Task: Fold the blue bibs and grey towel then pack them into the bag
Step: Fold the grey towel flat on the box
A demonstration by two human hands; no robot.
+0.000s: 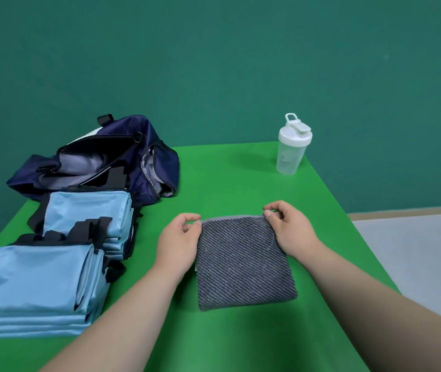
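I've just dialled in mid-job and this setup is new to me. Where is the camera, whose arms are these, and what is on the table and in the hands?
There is no machine here. These are a person's two bare arms, seen from one wide-angle camera worn on the head, looking forward and down. On the green table lies a folded grey towel. The left hand pinches its far left corner and the right hand pinches its far right corner. To the left sit two stacks of folded blue bibs, and behind them the dark blue bag lies open. A clear shaker bottle with a white lid stands at the far right, untouched.
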